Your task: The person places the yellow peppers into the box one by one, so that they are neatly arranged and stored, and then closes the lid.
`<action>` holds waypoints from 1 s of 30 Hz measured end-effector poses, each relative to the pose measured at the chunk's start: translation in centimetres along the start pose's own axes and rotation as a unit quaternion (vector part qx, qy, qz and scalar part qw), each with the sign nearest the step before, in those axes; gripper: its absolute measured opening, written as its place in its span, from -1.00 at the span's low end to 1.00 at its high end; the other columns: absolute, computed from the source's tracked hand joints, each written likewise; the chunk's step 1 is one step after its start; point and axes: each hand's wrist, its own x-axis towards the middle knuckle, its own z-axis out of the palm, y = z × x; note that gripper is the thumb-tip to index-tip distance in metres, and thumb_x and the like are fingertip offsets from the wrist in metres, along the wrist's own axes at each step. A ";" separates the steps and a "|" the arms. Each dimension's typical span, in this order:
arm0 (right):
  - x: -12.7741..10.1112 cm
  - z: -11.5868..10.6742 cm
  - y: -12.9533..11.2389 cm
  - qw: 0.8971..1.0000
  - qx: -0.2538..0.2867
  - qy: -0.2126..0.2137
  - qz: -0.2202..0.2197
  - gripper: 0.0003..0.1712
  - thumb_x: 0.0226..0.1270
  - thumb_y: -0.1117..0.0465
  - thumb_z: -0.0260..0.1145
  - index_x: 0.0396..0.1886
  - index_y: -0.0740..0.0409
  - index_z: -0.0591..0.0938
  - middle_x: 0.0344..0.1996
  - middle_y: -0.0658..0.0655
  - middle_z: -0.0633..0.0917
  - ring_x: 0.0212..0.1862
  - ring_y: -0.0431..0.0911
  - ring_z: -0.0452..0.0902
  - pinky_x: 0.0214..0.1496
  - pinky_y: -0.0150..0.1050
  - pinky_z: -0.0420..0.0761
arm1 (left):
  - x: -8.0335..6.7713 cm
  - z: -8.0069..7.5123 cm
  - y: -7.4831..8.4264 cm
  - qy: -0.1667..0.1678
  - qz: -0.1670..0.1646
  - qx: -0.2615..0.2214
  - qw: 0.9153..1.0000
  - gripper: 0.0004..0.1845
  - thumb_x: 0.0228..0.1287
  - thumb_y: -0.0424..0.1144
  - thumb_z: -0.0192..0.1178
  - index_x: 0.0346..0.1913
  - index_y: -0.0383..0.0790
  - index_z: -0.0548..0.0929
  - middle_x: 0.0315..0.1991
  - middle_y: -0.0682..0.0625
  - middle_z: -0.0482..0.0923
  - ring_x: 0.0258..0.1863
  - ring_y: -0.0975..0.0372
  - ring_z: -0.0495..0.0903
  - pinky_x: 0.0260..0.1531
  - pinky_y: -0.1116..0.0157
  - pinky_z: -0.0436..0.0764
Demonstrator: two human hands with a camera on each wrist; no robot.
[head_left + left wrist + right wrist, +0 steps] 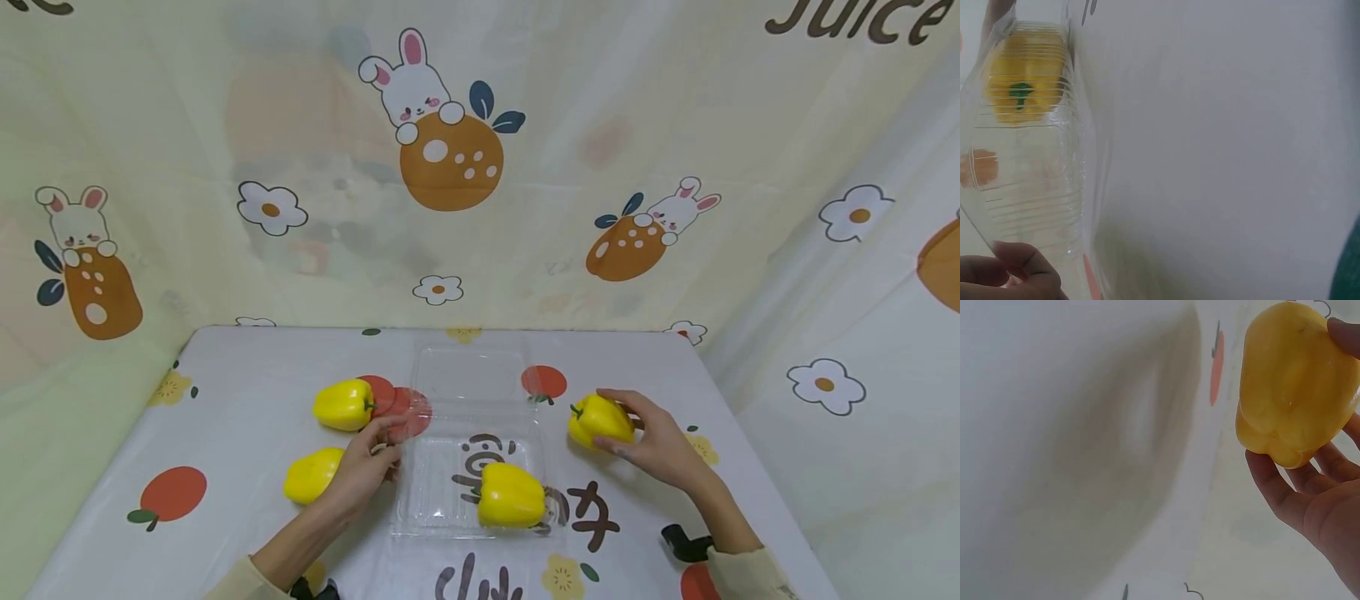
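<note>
A clear plastic clamshell container (pixel 437 492) lies on the table with its lid (pixel 472 371) folded open toward the back. In its front right part lies one yellow bell pepper (pixel 512 497), whose green stem shows through the ribbed wall in the left wrist view. My left hand (pixel 362 473) pinches the container's left rim between thumb and fingers. Off to the right, my right hand (pixel 660 440) grips another yellow bell pepper (pixel 600 421) from its right side, stem pointing left. The right wrist view shows thumb and fingertips around this pepper (pixel 1297 387).
Left of the container are two more yellow bell peppers, one farther back (pixel 342 406) and one nearer (pixel 311 477), partly behind my left hand. A patterned cloth (pixel 180 425) covers the table, and a printed curtain (pixel 337 267) hangs along its back edge.
</note>
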 end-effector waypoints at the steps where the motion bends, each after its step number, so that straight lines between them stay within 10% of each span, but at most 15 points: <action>1: 0.0 0.0 -0.2 1.000 -0.001 0.001 0.000 -0.17 0.25 0.04 0.61 0.47 0.12 0.51 0.40 0.24 0.60 0.36 0.24 0.53 0.30 0.33 0.63 | 0.0 0.0 0.0 0.001 0.000 -0.001 1.000 -0.50 0.51 -0.49 0.05 0.44 -0.21 0.48 0.00 -0.14 0.38 -0.30 0.14 0.47 -0.35 0.42 0.57; 30: 0.1 0.0 -3.0 0.999 0.017 -0.003 -0.044 -0.22 0.26 0.09 0.61 0.44 0.09 0.54 0.34 0.19 0.64 0.27 0.17 0.59 0.23 0.29 0.67 | -0.1 0.1 0.1 0.002 0.001 0.001 1.000 -0.50 0.49 -0.50 0.04 0.43 -0.19 0.49 0.01 -0.14 0.38 -0.31 0.14 0.47 -0.34 0.41 0.57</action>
